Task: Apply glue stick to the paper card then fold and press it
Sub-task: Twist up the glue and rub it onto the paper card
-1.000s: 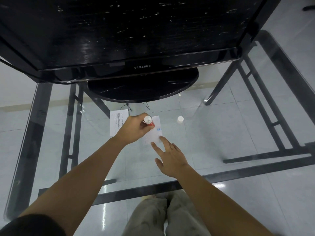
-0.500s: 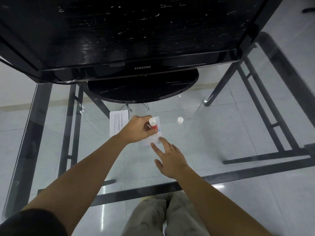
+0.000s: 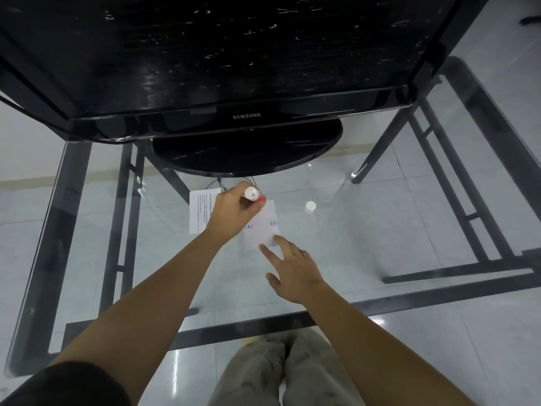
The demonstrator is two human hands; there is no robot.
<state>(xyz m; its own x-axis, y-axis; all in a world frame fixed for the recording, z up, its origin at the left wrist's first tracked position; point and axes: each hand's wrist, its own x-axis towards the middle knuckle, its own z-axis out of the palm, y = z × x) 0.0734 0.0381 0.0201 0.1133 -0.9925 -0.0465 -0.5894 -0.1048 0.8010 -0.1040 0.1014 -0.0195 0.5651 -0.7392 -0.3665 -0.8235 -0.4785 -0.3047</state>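
Note:
A white paper card (image 3: 265,225) with small blue marks lies flat on the glass table (image 3: 380,230). My left hand (image 3: 234,215) grips a red and white glue stick (image 3: 253,195) and holds it tip down at the card's far left part. My right hand (image 3: 292,268) lies flat with straight fingers, its fingertips pressing the card's near edge. The glue stick's white cap (image 3: 310,206) stands on the glass to the right of the card.
A black Samsung monitor (image 3: 246,115) on a round base (image 3: 246,150) stands just beyond the card. A printed white sheet (image 3: 200,210) lies left of the card, partly under my left hand. The table's dark frame and the tiled floor show through the glass.
My left hand has slid the glue stick over the card, first toward me and right, then back to the far left part. My right hand has stayed on the near edge.

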